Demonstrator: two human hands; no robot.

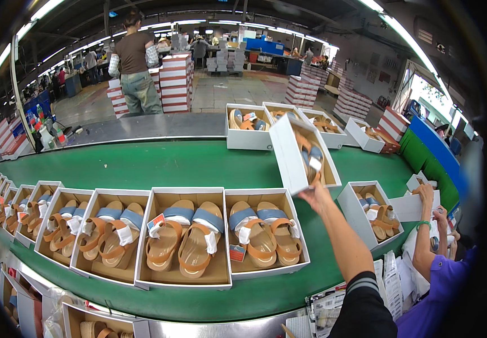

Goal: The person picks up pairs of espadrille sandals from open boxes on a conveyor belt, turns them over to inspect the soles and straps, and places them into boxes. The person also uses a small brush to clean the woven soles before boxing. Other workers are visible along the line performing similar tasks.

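Observation:
My right hand (313, 194) is closed on the near end of an open white shoebox (288, 160). The box is tilted and raised over the green conveyor belt (209, 160), close to the boxes along the far edge. Blue and tan sandals (310, 155) with white wrapping lie inside it. My black-sleeved arm reaches up from the lower right. Below and left of it stands another open shoebox (305, 265) with a pair of sandals (263, 239). Beside that one is a similar box (143, 279) holding its own pair. My left hand is out of view.
A row of open sandal boxes (74, 262) curves away left along the belt. More boxes (249, 141) stand at the far edge. At right, a co-worker in a purple sleeve (443, 287) handles things beside a box (356, 217). Another person (136, 62) stands beyond the belt near stacked boxes (176, 84).

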